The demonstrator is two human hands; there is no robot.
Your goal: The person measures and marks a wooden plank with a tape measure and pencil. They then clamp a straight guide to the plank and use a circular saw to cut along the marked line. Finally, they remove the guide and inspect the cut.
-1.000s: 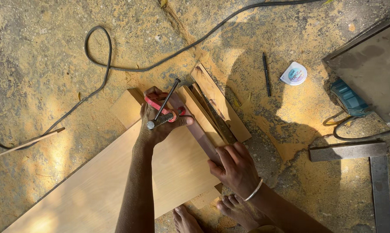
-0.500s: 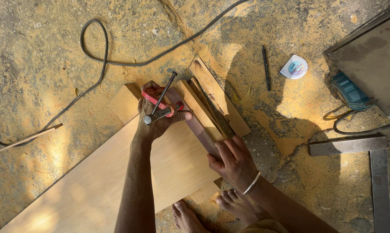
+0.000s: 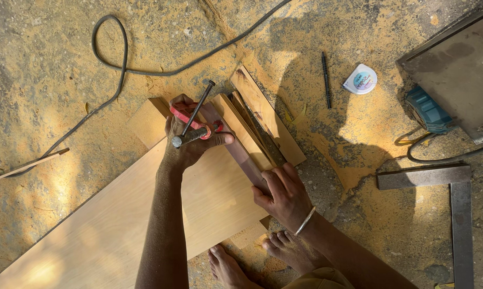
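The left hand (image 3: 190,142) is gripping a red clamp (image 3: 190,124) by its metal screw handle, closed around it at the far end of a dark wooden strip (image 3: 236,152). The right hand (image 3: 281,195) is pressing down, fingers curled, on the near end of that strip. The strip is lying across a light plywood board (image 3: 113,235) on the sawdust-covered floor (image 3: 49,80), beside stacked wood offcuts (image 3: 265,120).

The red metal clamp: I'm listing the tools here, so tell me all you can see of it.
The red metal clamp has a curved red frame, a grey screw with a knobbed end, and a thin dark turning bar slanting up to the right. It sits at the upper end of the dark narrow wooden strip lying on the pale plywood board. The left hand wraps around it.
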